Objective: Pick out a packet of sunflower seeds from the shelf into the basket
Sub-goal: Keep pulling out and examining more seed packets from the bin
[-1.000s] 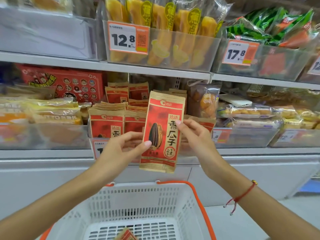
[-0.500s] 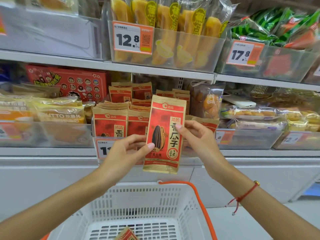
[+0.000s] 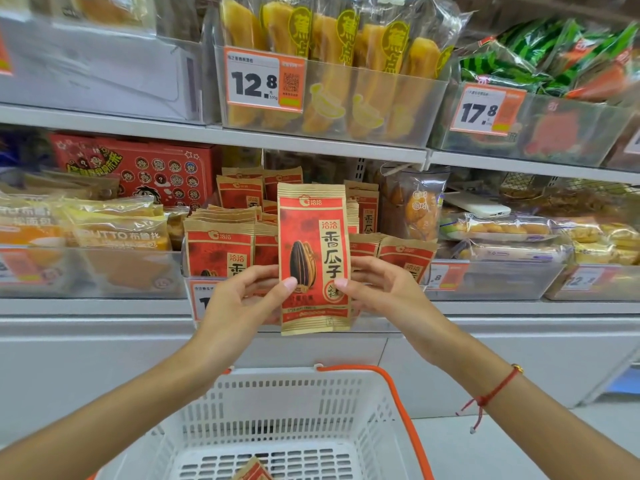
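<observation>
A red and tan packet of sunflower seeds (image 3: 313, 244) stands upright in the air in front of the middle shelf. My left hand (image 3: 242, 299) pinches its lower left edge with the thumb on the front. My right hand (image 3: 384, 289) pinches its lower right edge the same way. More packets of the same kind (image 3: 218, 247) fill a clear bin on the shelf behind it. The white basket (image 3: 294, 403) with an orange handle (image 3: 398, 403) hangs below my hands. Another red packet (image 3: 252, 471) peeks up from the basket's bottom.
A clear bin of yellow snack sticks (image 3: 329, 91) and a bin of green bags (image 3: 540, 71) sit on the upper shelf. A red box (image 3: 138, 171) and bread packs (image 3: 114, 226) lie to the left, pastry packs (image 3: 502, 233) to the right.
The packet has been turned from a rightward tilt to upright and squared to the camera. My right hand slid down its edge. The view moved closer to the shelf.
</observation>
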`<action>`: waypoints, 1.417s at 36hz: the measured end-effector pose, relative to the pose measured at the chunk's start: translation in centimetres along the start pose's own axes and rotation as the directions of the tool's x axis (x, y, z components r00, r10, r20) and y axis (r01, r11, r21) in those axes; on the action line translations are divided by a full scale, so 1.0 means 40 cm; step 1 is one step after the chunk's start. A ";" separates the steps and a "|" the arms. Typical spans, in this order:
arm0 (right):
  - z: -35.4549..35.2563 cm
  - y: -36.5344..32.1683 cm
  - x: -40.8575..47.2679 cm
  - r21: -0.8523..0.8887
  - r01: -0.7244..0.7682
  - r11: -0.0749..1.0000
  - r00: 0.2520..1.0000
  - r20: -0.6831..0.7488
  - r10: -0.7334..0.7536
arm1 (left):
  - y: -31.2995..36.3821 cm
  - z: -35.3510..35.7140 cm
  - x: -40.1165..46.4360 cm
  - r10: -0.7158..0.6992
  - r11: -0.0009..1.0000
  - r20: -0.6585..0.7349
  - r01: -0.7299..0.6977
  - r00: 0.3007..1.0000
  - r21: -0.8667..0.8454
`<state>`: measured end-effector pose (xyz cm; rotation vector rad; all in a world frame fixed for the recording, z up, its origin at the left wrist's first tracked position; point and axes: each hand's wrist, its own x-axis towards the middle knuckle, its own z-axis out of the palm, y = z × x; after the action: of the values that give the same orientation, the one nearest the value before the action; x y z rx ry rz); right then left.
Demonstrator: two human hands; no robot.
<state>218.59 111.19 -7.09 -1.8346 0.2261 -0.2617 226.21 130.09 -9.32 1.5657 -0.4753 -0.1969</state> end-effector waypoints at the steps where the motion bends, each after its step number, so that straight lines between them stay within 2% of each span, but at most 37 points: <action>1: 0.000 0.000 -0.001 0.005 0.013 1.000 1.000 -0.002 -0.013 | 0.000 0.000 0.000 -0.003 1.000 0.001 0.003 1.000 -0.004; 4: 0.005 -0.008 -0.006 0.057 0.056 0.997 0.998 -0.024 -0.055 | 0.003 -0.004 0.001 -0.008 1.000 0.008 0.009 1.000 -0.020; 7: 0.015 -0.020 -0.011 0.071 0.091 0.993 0.991 -0.107 -0.084 | 0.013 -0.002 -0.003 0.000 0.999 -0.008 0.000 1.000 -0.041; 10: 0.023 -0.025 -0.018 -0.064 0.204 0.977 0.952 -0.222 -0.213 | 0.025 0.006 -0.008 0.048 0.997 -0.046 -0.050 0.998 -0.053; 12: 0.033 -0.032 -0.025 -0.130 0.237 0.963 0.938 -0.228 -0.262 | 0.031 0.011 -0.012 0.086 0.994 -0.055 -0.089 0.995 -0.060; 16: 0.065 -0.043 -0.036 -0.133 0.189 0.973 0.956 -0.201 -0.213 | 0.041 0.024 -0.023 0.184 0.982 -0.048 -0.186 0.982 -0.042; 23: 0.093 -0.057 -0.044 -0.128 0.135 0.983 0.952 -0.260 -0.164 | 0.037 0.048 -0.047 0.289 0.955 -0.049 -0.285 0.956 0.078; 27: 0.070 -0.063 -0.041 -0.091 0.133 0.987 0.956 -0.252 -0.152 | 0.046 0.046 -0.043 0.268 0.962 0.042 -0.270 0.962 0.050; 31: 0.041 -0.084 -0.042 0.140 0.095 0.986 0.994 -0.069 -0.086 | 0.054 0.034 -0.032 0.182 0.982 0.109 -0.186 0.977 0.028; 33: 0.035 -0.085 -0.039 0.183 0.059 0.981 0.998 -0.028 -0.055 | 0.051 0.028 -0.022 0.099 0.994 0.117 -0.104 0.988 0.035; 43: 0.051 -0.092 -0.056 0.189 0.059 0.980 0.994 0.078 -0.075 | 0.069 0.020 -0.019 -0.048 0.998 0.250 0.034 0.967 0.060; 48: 0.060 -0.091 -0.060 0.112 0.116 0.987 0.993 0.016 -0.118 | 0.066 0.022 -0.025 -0.049 0.997 0.235 0.060 0.971 -0.039; 51: 0.064 -0.099 -0.066 0.066 0.229 0.971 0.969 -0.106 -0.221 | 0.061 0.020 -0.022 -0.062 0.992 0.080 0.071 0.995 -0.107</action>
<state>216.90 115.36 -4.12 -1.7726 0.0732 -0.5134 224.64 129.76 -7.12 1.4709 -0.4647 -0.3303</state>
